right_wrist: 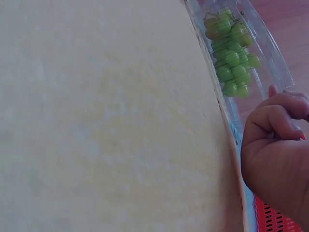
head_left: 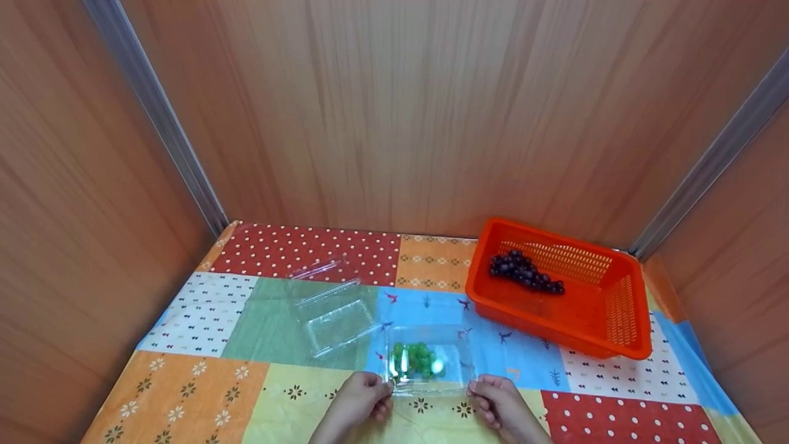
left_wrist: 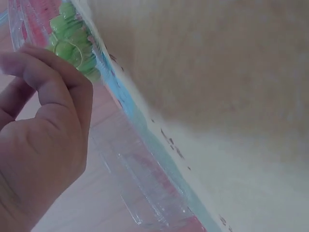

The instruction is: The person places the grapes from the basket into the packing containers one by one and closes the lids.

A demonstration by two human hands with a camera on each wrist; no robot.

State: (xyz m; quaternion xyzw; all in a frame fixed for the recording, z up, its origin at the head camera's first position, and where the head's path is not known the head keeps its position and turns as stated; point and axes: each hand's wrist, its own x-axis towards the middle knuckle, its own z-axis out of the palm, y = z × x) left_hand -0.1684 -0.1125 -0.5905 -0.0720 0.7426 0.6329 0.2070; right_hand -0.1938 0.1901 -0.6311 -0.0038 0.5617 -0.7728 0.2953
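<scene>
A clear plastic box (head_left: pixel 455 364) with a bunch of green grapes (head_left: pixel 414 359) inside lies in front of me, over the blue and yellow cloth patches. My left hand (head_left: pixel 362 398) pinches its near left corner between thumb and fingers. At the near right corner, my right hand (head_left: pixel 500 401) grips the edge the same way. The grapes (right_wrist: pixel 232 58) show through the plastic in the right wrist view, beyond the curled fingers of that hand (right_wrist: pixel 277 140). In the left wrist view, the grapes (left_wrist: pixel 72 41) appear just past the left fingertips.
Left of the box lies another clear plastic container (head_left: pixel 339 324), spread open. An orange basket (head_left: pixel 573 324) holding dark purple grapes (head_left: pixel 524 271) stands at the back right. A patchwork cloth (head_left: pixel 296 394) covers the table, and wood-grain panels (head_left: pixel 394 123) enclose the back and sides.
</scene>
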